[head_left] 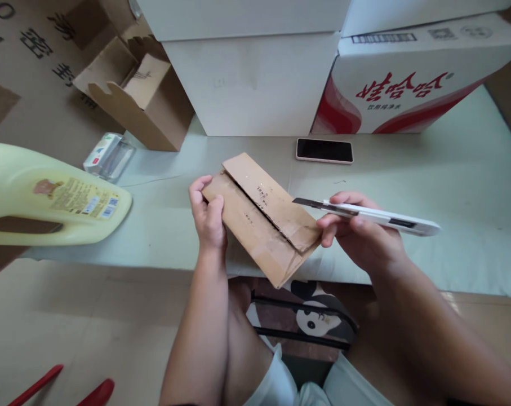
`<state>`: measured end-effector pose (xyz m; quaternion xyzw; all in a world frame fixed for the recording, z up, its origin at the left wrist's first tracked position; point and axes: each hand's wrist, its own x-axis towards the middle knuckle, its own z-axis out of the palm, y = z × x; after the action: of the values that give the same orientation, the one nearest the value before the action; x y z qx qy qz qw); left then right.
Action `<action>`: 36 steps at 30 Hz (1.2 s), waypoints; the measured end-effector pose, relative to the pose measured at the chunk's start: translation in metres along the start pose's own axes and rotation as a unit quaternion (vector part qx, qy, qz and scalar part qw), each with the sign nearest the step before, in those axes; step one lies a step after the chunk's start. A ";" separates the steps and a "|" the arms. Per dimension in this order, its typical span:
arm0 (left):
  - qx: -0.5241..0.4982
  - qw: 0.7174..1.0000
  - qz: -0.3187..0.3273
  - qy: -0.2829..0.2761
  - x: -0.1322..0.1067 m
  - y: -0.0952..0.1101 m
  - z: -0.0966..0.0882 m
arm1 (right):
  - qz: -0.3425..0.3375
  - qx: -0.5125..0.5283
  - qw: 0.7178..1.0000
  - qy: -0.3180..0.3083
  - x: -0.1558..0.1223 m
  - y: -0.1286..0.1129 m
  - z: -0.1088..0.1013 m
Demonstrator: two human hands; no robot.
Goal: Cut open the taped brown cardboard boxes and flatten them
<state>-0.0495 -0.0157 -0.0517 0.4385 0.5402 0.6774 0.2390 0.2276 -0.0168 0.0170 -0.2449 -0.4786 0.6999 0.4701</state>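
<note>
A flattened brown cardboard box (pixel 255 220) with a folded flap and small dark print is tilted above the front of the table. My left hand (pixel 210 217) grips its left end, thumb on top and fingers partly hidden beneath. In my right hand (pixel 365 231) is a white utility knife (pixel 394 219), held between thumb and fingers. Its dark blade is out and points left, over the box's right part. Fingertips of my right hand are close to the box's right corner; whether they touch it I cannot tell.
A black-screened phone (pixel 324 151) lies behind the box. White cartons (pixel 259 84) and a red-and-white carton (pixel 390 84) line the back. To the left are an open cardboard box (pixel 154 107), a clear packet (pixel 109 157) and a yellow jug (pixel 81 197). A panda-print item (pixel 314 321) is below the table edge.
</note>
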 end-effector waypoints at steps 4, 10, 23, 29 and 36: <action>-0.009 1.000 0.004 -0.003 0.000 -0.001 -0.001 | 0.010 -0.008 1.000 0.001 0.000 0.000 0.002; -0.010 1.000 -0.003 0.002 -0.001 0.001 0.000 | -0.009 -0.025 1.000 -0.004 -0.002 0.002 0.001; -0.007 1.000 -0.008 0.001 -0.002 0.005 0.002 | -0.030 -0.156 0.987 0.009 -0.014 -0.005 0.012; -0.013 1.000 -0.019 0.002 -0.002 0.007 0.003 | -0.033 -0.144 0.989 -0.007 -0.015 -0.004 0.010; -0.036 0.999 -0.020 0.013 -0.002 0.007 0.004 | -0.018 -0.177 0.984 0.003 -0.014 -0.006 0.011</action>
<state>-0.0439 -0.0171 -0.0454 0.4098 0.5274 0.6970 0.2610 0.2275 -0.0335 0.0251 -0.3179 -0.5982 0.5949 0.4327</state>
